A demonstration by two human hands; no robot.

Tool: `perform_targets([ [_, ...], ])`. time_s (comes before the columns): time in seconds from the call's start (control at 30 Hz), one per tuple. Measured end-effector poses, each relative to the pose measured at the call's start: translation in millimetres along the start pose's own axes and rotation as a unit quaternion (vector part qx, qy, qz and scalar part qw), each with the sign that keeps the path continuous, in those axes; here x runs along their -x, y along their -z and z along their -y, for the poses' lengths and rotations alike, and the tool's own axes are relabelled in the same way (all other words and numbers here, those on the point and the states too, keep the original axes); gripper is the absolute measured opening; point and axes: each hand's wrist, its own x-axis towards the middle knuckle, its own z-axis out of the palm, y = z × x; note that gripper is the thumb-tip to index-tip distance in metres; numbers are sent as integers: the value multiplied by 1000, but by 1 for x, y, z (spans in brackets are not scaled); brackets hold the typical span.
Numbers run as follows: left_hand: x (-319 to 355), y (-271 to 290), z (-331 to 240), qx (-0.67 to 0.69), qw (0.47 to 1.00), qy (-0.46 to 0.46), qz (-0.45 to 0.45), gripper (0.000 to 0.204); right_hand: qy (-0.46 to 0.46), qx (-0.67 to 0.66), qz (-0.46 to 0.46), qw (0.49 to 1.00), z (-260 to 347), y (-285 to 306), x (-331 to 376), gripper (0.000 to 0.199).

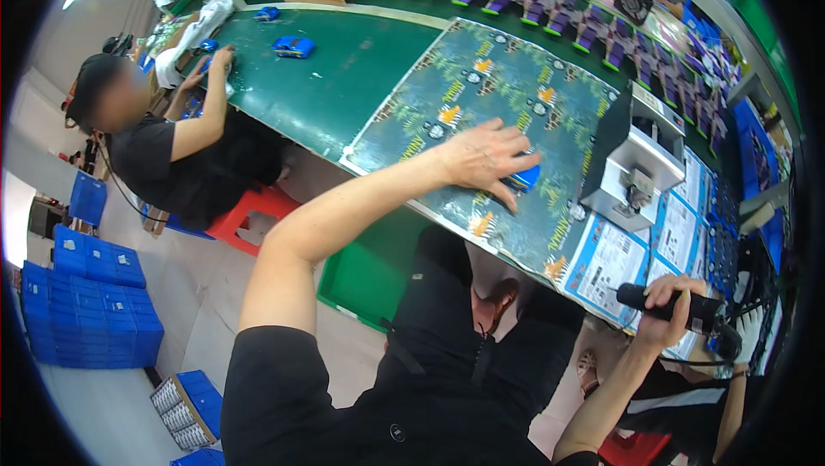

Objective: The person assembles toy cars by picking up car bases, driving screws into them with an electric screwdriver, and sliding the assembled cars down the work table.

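My left hand [485, 155] reaches palm down over the patterned mat [412, 127], its fingers spread. A blue toy car [526, 177] lies between its forefinger and thumb, partly covered. The forefinger is at the car's upper edge; the thumb appears apart from it. At the bench's near right, my right hand [675, 303] is wrapped round a black electric screwdriver [634, 297], whose thin tip points left. A cord runs from its back end.
A grey metal fixture [640, 152] stands right of the mat, beside printed sheets [608, 264]. Another blue car [293, 47] sits on the green bench. A person [163, 135] works at the left. Purple-and-black parts [533, 12] line the far side. A green bin [365, 273] is below.
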Motion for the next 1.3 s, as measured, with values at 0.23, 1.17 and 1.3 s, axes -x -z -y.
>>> perform_targets([
  [0.23,159,30,92,-195,930,292,-109,97,-3,-16,12,1000,-4,0,-8,23],
  [1.17,-238,-53,-268,566,806,60,-160,45,-186,-13,-28,982,109,89,39,31],
  [1.3,-372,-100,-257,611,721,283,-163,59,-188,-69,-31,979,130,107,30,33],
])
